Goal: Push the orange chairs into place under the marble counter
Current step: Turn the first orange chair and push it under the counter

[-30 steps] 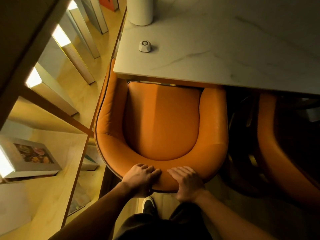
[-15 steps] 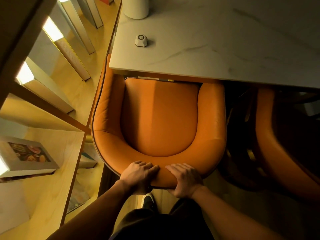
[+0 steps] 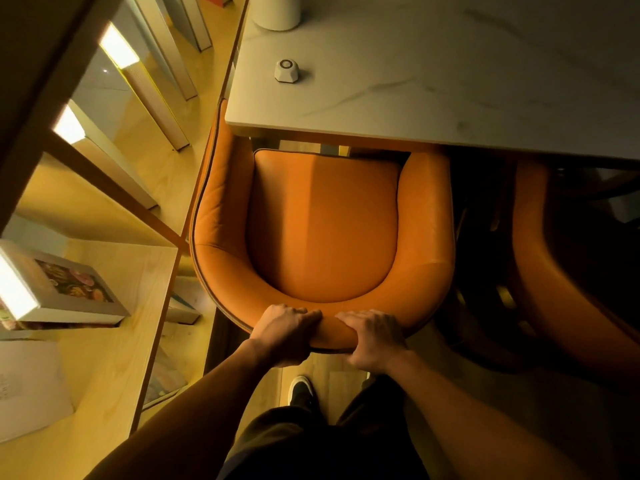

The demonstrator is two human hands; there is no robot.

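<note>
Behind curved orange leather tub chair [image 3: 322, 230], left hand [image 3: 285, 332] and right hand [image 3: 372, 337] clamp backrest top side by side for square shove; armrests half under white marble desk [image 3: 450, 74], second orange chair [image 3: 568, 271] waiting right

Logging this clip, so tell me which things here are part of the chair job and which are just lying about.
Job: orange chair, second orange chair, marble counter, left hand, right hand.
Lying about: small white puck, white cylinder, book on shelf.
</note>
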